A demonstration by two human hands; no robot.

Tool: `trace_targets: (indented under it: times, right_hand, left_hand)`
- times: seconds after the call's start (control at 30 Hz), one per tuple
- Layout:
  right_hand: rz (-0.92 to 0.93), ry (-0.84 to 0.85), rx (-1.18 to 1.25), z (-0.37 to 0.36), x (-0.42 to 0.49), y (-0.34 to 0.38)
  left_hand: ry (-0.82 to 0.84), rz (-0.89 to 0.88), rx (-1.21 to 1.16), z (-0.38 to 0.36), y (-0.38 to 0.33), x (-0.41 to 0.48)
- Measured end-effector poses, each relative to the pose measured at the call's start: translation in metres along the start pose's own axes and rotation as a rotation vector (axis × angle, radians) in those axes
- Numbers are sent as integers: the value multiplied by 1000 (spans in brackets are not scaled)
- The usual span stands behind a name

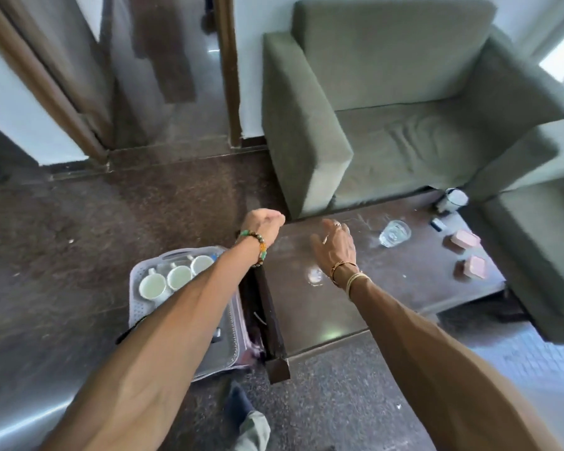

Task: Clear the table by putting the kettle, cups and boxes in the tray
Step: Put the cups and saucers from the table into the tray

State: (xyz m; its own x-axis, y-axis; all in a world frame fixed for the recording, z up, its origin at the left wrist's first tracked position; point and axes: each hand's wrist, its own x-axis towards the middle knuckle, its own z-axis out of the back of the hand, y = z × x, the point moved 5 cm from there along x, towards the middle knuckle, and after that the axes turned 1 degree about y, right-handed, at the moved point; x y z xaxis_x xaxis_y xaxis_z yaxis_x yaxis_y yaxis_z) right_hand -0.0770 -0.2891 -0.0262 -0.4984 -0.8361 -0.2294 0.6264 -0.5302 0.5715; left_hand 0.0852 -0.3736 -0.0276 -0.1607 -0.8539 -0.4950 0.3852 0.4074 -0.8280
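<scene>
Your arms [163,336] out: left hand [264,222] clenched, empty afaict, right hand [334,242] open over table [355,304]. 3 cups [179,276] in tray [134,307] beside table; glass [394,233], boxes [464,239], kettle [455,200] left.

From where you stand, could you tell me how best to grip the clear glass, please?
Curl the fingers round the side wall of the glass, coming from its left, where the right hand is: it stands upright, round, without a handle.

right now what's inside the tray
Three white cups sit in a row at the far end of the tray. The left forearm crosses over its right side, so whatever lies beneath the arm is hidden.
</scene>
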Motion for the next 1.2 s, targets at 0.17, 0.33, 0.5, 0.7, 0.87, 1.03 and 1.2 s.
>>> trace_targets:
  times: [0.17,0.33,0.5,0.7,0.87,1.03,1.2]
  right_hand:
    - [-52,-229,140,73,-20,-67]
    - [-162,-368,198,131,-57,-156]
    - [-185,-414,163,192,-96,-240]
    - [-251,-583,184,282,-125,-319]
    - [-411,-655,209,305,-142,-380]
    - [-523,-616,215,301,-150,-430]
    - [-578,-602,220,318,-121,-449]
  left_hand:
    - [4,-93,5,-71,-35,-34]
    - [40,-130,6,-162,-35,-96]
    - [111,-189,67,-257,-46,-153]
    - [219,-321,87,-365,-85,-193]
    - [316,-347,155,-436,-84,-205]
    - [369,-321,239,-494,-69,-198]
    - [458,-270,257,-531,-80,-187]
